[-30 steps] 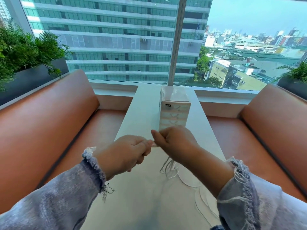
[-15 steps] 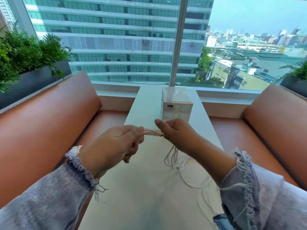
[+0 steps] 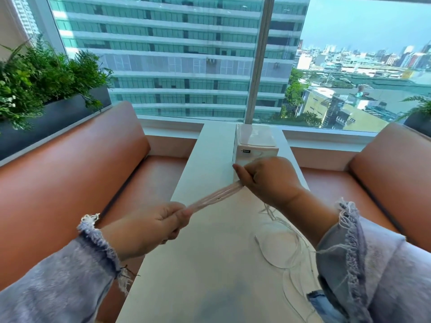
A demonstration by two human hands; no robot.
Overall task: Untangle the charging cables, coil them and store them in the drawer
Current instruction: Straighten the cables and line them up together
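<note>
A bundle of thin white charging cables (image 3: 214, 197) is stretched taut between my two hands above the white table (image 3: 191, 276). My left hand (image 3: 149, 227) grips the near, lower end of the bundle. My right hand (image 3: 268, 180) grips the far end, just in front of the small white drawer unit (image 3: 255, 145), whose lower drawers it hides. Loose cable loops (image 3: 277, 248) trail from under my right wrist across the table toward its near right edge.
Orange leather benches (image 3: 77, 173) flank the narrow table on both sides. A window ledge and glass close off the far end. Dark planters with green plants (image 3: 42, 82) stand behind the left bench and at the far right.
My hands have pulled apart: the left dropped toward me and leftward, the right moved away toward the drawer unit. The short stretch of cable between them is now a long taut bundle.
</note>
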